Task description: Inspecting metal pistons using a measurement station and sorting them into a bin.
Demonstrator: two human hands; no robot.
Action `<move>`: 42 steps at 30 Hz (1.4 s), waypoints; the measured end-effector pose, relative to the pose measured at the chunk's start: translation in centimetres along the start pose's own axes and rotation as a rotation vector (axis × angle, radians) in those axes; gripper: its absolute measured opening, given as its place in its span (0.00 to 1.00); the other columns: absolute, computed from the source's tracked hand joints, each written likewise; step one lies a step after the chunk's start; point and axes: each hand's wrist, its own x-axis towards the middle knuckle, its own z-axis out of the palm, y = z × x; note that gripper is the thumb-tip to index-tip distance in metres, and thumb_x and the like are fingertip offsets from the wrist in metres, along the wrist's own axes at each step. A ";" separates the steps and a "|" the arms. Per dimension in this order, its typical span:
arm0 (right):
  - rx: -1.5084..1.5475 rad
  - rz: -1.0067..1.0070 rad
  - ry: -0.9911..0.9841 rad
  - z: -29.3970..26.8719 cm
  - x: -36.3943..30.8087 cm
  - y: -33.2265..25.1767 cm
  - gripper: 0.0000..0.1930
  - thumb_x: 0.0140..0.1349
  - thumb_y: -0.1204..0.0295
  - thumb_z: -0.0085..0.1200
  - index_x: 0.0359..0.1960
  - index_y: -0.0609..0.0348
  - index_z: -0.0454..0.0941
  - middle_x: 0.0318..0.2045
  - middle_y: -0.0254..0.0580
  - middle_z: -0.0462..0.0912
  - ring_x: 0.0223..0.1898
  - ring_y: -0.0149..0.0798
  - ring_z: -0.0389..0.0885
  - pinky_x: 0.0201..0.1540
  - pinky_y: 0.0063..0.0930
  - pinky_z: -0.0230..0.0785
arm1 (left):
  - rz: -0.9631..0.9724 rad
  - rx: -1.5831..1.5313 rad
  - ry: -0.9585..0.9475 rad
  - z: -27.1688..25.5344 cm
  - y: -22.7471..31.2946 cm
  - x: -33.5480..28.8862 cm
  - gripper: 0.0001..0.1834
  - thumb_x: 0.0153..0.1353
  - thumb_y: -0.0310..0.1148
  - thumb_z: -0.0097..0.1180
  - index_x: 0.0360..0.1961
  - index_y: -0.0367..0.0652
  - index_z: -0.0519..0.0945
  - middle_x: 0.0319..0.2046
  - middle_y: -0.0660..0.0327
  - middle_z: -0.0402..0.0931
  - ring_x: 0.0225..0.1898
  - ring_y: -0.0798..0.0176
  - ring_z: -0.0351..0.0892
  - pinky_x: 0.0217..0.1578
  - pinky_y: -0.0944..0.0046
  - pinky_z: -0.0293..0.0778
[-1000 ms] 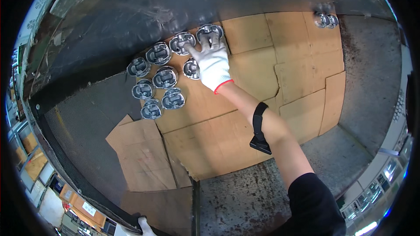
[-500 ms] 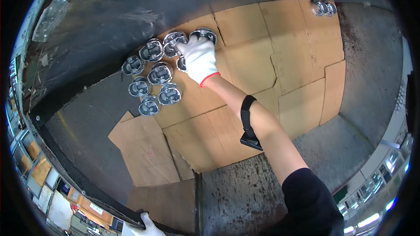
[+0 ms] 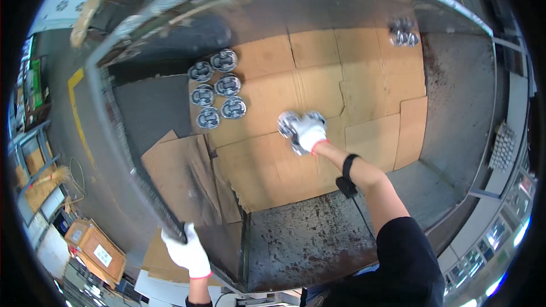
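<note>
Clustering under the right hand [image 3: 311, 133] — silvery, round, glinting metal pistons [image 3: 287, 123].

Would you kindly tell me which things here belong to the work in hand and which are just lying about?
In the work:
- pistons at the right hand
- six pistons at left
- bin, left hand at its edge
- cardboard lining

Lying about, outside the bin:
- brown box
- straw broom, apparently

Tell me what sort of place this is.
Likely a factory or workshop: engine pistons stand on cardboard lining a large metal bin, and a yellow line marks the floor outside.
</note>
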 end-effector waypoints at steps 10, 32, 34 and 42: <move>-0.101 0.100 -0.391 -8.4 -24.5 6.3 0.15 0.59 0.59 0.47 0.43 0.49 0.79 0.42 0.51 0.83 0.44 0.53 0.82 0.47 0.46 0.74 | 0.253 -0.055 0.034 -1.8 0.1 -0.4 0.28 0.57 0.46 0.60 0.53 0.39 0.71 0.38 0.44 0.81 0.39 0.41 0.81 0.41 0.48 0.75; -0.248 -1.235 -0.074 -12.3 -59.6 -20.1 0.17 0.51 0.68 0.54 0.45 0.56 0.76 0.43 0.53 0.80 0.46 0.56 0.77 0.49 0.45 0.71 | -0.501 -0.737 -0.166 0.0 -35.8 -68.4 0.28 0.59 0.50 0.54 0.55 0.43 0.77 0.51 0.48 0.77 0.53 0.47 0.76 0.54 0.54 0.71; -0.317 -1.402 -0.250 -8.6 -63.1 -24.9 0.16 0.53 0.67 0.52 0.45 0.55 0.75 0.39 0.54 0.79 0.44 0.56 0.78 0.47 0.46 0.71 | -0.591 -0.946 -0.108 2.1 -38.1 -71.1 0.30 0.60 0.49 0.55 0.58 0.39 0.74 0.55 0.47 0.75 0.57 0.49 0.74 0.57 0.58 0.69; -0.545 -1.685 -0.280 4.6 -72.8 -41.7 0.12 0.55 0.67 0.50 0.42 0.46 0.80 0.33 0.55 0.82 0.38 0.56 0.81 0.41 0.48 0.73 | -0.701 -2.035 0.100 4.2 -42.3 -67.6 0.34 0.65 0.50 0.53 0.67 0.43 0.63 0.64 0.49 0.65 0.63 0.51 0.66 0.62 0.53 0.63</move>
